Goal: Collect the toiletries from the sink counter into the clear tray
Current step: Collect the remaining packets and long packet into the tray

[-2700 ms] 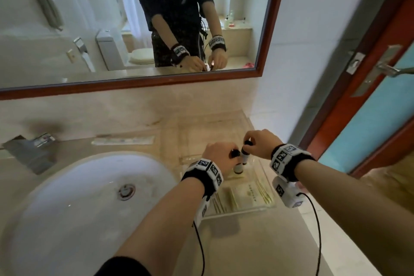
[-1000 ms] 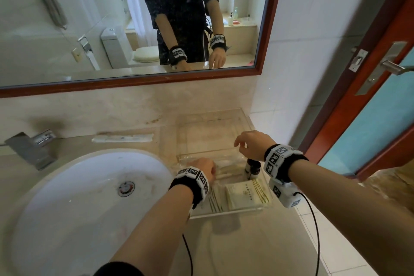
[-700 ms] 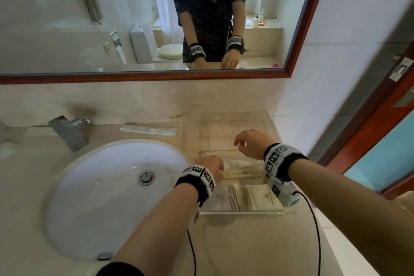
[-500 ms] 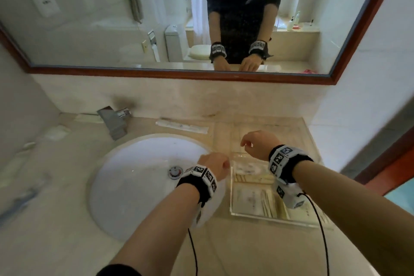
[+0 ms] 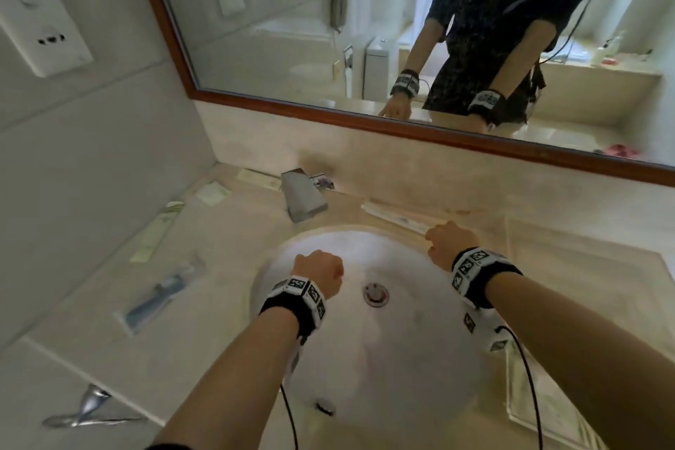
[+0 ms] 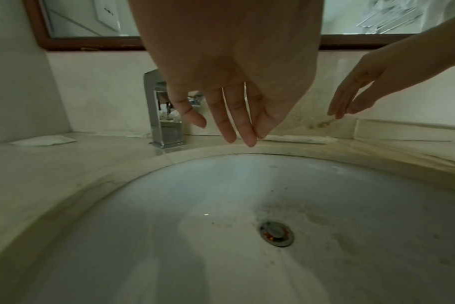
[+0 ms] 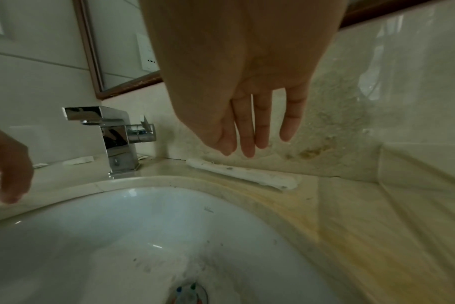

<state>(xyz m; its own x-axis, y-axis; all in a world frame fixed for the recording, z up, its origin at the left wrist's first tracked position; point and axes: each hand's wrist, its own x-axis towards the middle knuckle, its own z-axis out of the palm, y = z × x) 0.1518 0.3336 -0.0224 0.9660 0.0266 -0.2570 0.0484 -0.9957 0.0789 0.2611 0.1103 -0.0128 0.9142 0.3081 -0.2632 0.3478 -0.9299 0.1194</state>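
Empty-handed over the sink, with toiletries left along the table's back and left edges.

Long white packet (image 7: 243, 174) lying flat against the back edge, just beyond the right hand (image 5: 451, 244); fingers (image 7: 248, 131) straight, loosely together, gripping nothing, probably poised to reach it. Left hand (image 5: 321, 273) above the basin (image 5: 383, 347), fingers (image 6: 235, 121) relaxed and slightly spread, also empty. More sachets and a blue packaged item (image 5: 160, 298), perhaps a toothbrush, strung along the left edge, seen only from the head. Clear tray (image 5: 529, 409) at the right edge, partly cut off. Faucet (image 7: 117, 135) plainest from the right wrist.
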